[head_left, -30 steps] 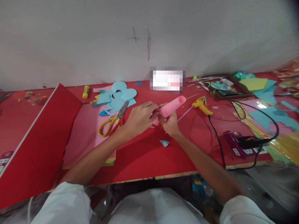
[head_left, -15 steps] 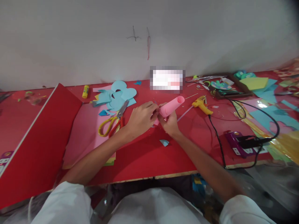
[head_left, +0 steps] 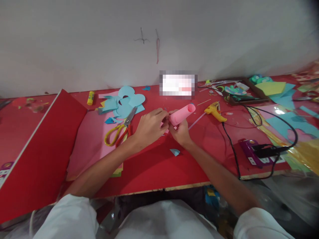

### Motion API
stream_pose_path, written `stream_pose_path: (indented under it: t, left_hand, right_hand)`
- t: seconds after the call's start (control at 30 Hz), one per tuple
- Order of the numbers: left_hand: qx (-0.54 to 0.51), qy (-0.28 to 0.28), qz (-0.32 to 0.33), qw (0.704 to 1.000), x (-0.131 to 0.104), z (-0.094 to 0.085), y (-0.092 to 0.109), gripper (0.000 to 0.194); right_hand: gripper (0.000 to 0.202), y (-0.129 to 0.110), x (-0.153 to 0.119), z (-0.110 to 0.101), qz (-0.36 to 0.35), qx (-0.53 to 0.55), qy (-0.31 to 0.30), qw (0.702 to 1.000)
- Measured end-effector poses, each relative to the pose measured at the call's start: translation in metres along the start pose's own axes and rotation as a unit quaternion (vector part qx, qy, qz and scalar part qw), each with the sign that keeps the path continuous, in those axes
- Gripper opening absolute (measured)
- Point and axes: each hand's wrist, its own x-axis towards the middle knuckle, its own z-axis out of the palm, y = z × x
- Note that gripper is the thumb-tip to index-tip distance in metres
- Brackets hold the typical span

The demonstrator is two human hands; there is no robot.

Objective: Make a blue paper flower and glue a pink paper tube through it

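A pink paper tube [head_left: 183, 114] is held above the red table [head_left: 149, 172], tilted with its round opening up and to the right. My right hand [head_left: 181, 132] grips it from below, fingers wrapped round its lower part. At the tube's lower left end, my left hand [head_left: 152, 124] pinches with bent fingers; the pinched spot is mostly hidden behind them. Scissors [head_left: 122, 129] with yellow and red handles lie just left of my left hand. A yellow hot glue gun [head_left: 215, 112] with a glue stick rests to the right of the tube.
Blue paper cutouts [head_left: 127, 103] lie behind the scissors, over pink paper sheets [head_left: 87, 142]. A red board [head_left: 45, 152] leans at left. Further items are a yellow glue stick tube [head_left: 90, 98], a brown tray [head_left: 259, 94], a purple power strip [head_left: 254, 152] with black cables and a blue scrap [head_left: 175, 152].
Both hands hold nearly the same pose. The tube's open end has dipped slightly down and to the left.
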Motion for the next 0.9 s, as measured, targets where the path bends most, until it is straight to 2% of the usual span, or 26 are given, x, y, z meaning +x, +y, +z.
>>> stream_pose_path:
  t: [0.13,0.27,0.4,0.5,0.6,0.67,0.77,0.83,0.9]
  left_hand:
    - [-0.004,0.005,-0.001,1.000,-0.001,-0.004,0.004,0.012]
    - [-0.023,0.035,0.011,0.999,-0.002,-0.018,0.008,0.012]
    - [0.010,0.049,-0.014,0.999,0.005,-0.029,-0.004,0.012]
    - [0.074,0.064,-0.059,0.993,0.017,-0.026,-0.037,0.016]
    - [0.133,0.077,-0.131,0.979,0.026,-0.016,-0.090,0.017]
    - [0.151,0.064,-0.155,0.974,0.026,-0.010,-0.130,0.018]
    - [0.168,0.036,-0.188,0.967,0.020,-0.002,-0.177,0.038]
    - [0.165,0.005,-0.203,0.965,0.015,0.002,-0.196,0.046]
    - [0.159,-0.010,-0.209,0.965,0.012,0.007,-0.204,0.053]
  right_hand:
    - [0.026,0.000,0.001,-0.001,0.007,-0.019,-0.008,1.000]
    - [0.028,0.000,0.005,-0.003,0.009,-0.033,0.009,0.999]
    - [0.033,-0.003,0.006,-0.002,0.008,-0.008,0.024,1.000]
    - [0.033,-0.006,0.004,0.000,0.008,-0.009,0.027,1.000]
    - [0.029,-0.008,0.008,0.000,-0.007,-0.009,0.011,1.000]
    - [0.030,-0.005,0.019,-0.002,-0.007,-0.016,-0.009,1.000]
    - [0.044,0.005,0.047,-0.003,-0.005,-0.039,-0.041,0.998]
    - [0.054,0.017,0.071,0.002,-0.012,-0.049,-0.052,0.997]
    - [0.060,0.030,0.094,0.010,-0.018,-0.042,-0.053,0.998]
